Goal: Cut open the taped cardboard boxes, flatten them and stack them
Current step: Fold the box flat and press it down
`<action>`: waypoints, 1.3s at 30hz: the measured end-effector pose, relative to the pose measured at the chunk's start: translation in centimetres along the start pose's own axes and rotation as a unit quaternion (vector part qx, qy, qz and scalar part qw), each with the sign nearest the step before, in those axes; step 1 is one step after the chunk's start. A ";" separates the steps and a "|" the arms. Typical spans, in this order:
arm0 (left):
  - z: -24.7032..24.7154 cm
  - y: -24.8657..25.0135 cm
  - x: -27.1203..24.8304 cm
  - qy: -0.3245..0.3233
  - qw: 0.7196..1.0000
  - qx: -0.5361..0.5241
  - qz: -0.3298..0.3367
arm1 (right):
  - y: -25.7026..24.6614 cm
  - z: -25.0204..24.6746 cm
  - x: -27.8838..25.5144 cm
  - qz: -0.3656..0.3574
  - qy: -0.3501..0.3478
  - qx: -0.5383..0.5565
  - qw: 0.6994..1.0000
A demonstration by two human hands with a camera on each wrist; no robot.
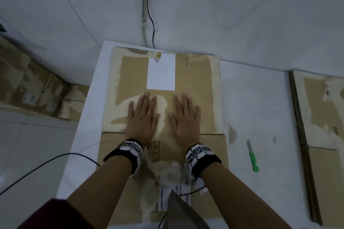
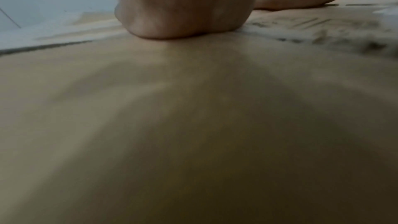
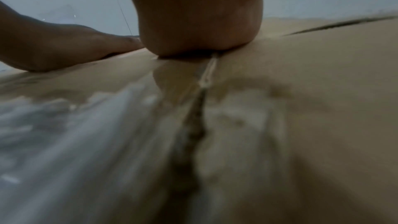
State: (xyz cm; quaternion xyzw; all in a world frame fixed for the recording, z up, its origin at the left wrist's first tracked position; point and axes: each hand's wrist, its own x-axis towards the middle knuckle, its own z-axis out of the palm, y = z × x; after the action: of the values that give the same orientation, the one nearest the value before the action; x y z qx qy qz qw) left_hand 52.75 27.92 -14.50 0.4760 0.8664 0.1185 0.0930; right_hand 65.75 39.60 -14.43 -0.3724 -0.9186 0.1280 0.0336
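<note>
Left hand (image 1: 142, 117) and right hand (image 1: 186, 117): both spread flat, palms pressing the flattened box (image 1: 130, 72) mid-tabletop (image 1: 260, 98), long axis running away from the person. Stack (image 1: 320, 109) lies right; right hand nearer.

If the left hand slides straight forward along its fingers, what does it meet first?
Most likely the white label. The left hand lies flat on the cardboard box, fingertips just short of the label's near edge.
</note>
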 end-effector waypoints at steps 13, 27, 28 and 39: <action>-2.0 -1.2 9.5 -0.017 0.998 -0.039 -0.046 | 0.9 -2.0 10.7 0.019 0.004 0.028 0.999; -3.0 -3.3 13.8 -0.058 0.998 -0.013 -0.032 | 2.6 -3.4 14.7 0.026 -0.106 0.034 0.993; -3.2 -3.2 13.6 -0.068 0.997 -0.015 -0.033 | 2.9 -3.8 14.5 0.016 -0.121 0.048 0.991; -1.7 -0.6 -6.5 -0.025 0.998 -0.036 -0.043 | 5.2 -3.6 -7.3 0.060 -0.029 0.059 0.996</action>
State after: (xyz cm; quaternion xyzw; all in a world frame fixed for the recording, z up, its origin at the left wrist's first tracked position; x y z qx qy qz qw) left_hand 55.23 21.86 -12.74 0.4375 0.8786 0.1340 0.1370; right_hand 75.08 38.91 -12.11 -0.4203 -0.8860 0.1946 0.0212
